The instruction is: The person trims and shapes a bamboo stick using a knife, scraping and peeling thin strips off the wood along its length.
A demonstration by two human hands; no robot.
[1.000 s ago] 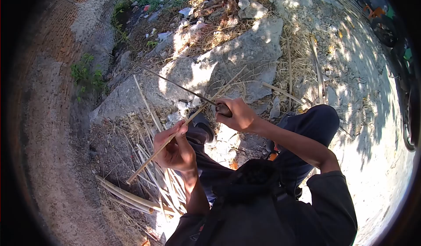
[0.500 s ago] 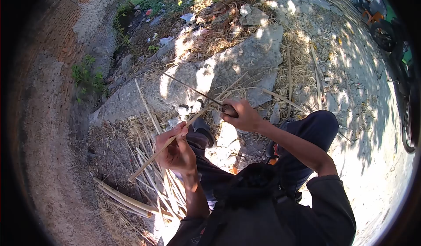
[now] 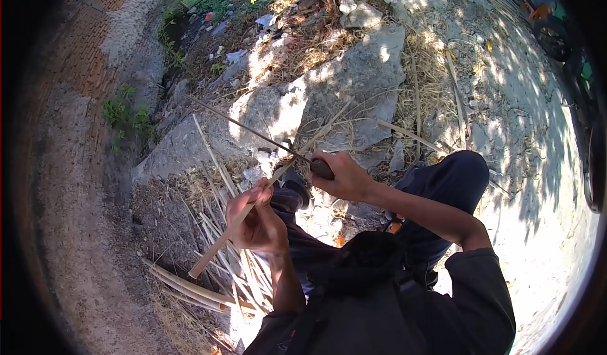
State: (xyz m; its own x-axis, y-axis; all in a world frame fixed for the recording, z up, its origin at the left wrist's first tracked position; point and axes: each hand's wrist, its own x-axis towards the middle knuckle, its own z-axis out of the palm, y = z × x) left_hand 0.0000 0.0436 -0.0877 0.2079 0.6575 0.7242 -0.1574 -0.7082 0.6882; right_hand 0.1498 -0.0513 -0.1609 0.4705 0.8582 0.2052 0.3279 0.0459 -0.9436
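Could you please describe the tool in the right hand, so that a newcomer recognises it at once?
Find the large grey slab. Below it, the right hand grips the tool by its rounded brown handle. Its long, dark shaft sets it apart from the pale strip in the left hand.

Outdoor patch of rough ground [image 3: 499, 121] in dappled sunlight, with a worn brick wall [image 3: 82, 54], stone slab [image 3: 354, 76], dry straw [image 3: 429, 70] and leafy weeds [image 3: 129, 114].

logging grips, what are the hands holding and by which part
Left hand: a pale strip, partway along its length. Right hand: a long-bladed tool, by its handle.
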